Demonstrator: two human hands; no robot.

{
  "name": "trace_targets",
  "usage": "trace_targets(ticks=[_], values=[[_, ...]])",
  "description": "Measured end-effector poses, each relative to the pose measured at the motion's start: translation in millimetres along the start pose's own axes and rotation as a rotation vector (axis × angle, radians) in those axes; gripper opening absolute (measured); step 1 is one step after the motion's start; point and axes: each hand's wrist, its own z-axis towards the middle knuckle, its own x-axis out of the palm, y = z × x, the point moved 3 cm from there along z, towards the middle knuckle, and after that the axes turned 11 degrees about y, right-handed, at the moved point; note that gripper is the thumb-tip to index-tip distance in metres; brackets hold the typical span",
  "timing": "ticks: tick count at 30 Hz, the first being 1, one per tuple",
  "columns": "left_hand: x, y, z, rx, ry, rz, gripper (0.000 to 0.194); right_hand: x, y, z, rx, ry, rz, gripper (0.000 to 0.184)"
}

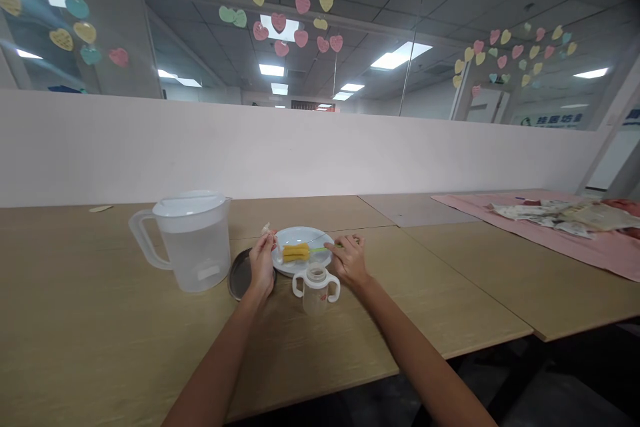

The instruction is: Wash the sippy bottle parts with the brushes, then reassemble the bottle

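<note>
Pinching yel. brush (296,252) w/ R grip (349,260), white pc (265,229) w/ L grip (263,261), fingers (271,240) curled.

We hold two bare, sleeveless forearms out ahead, our left (217,357) slanting up and rightward, our right (413,347) up and leftward. Our bare left hand (261,263) stands upright, fingers curled, thumb and fingertips pinched near the top. Our bare right hand (351,261) turns inward, knuckles up, fingers bent, fingertips pointing left. Both hands are level and apart.
</note>
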Motion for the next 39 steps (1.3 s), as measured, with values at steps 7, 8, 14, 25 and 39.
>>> trace_targets(ticks=[7, 8, 14, 25, 39], values=[[6.7, -2.9, -6.5, -0.021, 0.055, 0.044, 0.035, -3.8, -3.9, -0.3, 0.094, -0.065, 0.101, 0.038], [7.4, -3.2, -7.0, -0.022, 0.060, 0.034, 0.036, -2.7, -0.6, 0.5, 0.079, -0.061, 0.094, 0.038], [7.3, -2.4, -3.4, -0.032, 0.081, -0.109, 0.037, 5.3, 12.0, 3.1, 0.035, -0.014, 0.038, 0.039], [5.1, -5.0, 2.6, 0.059, 0.086, -0.106, 0.029, 9.1, 9.3, 0.0, -0.002, 0.070, -0.048, 0.033], [-52.5, -7.0, 19.7, 0.005, -0.170, 0.913, 0.021, 7.4, -20.4, -9.1, 0.345, -0.031, -0.136, 0.032]])
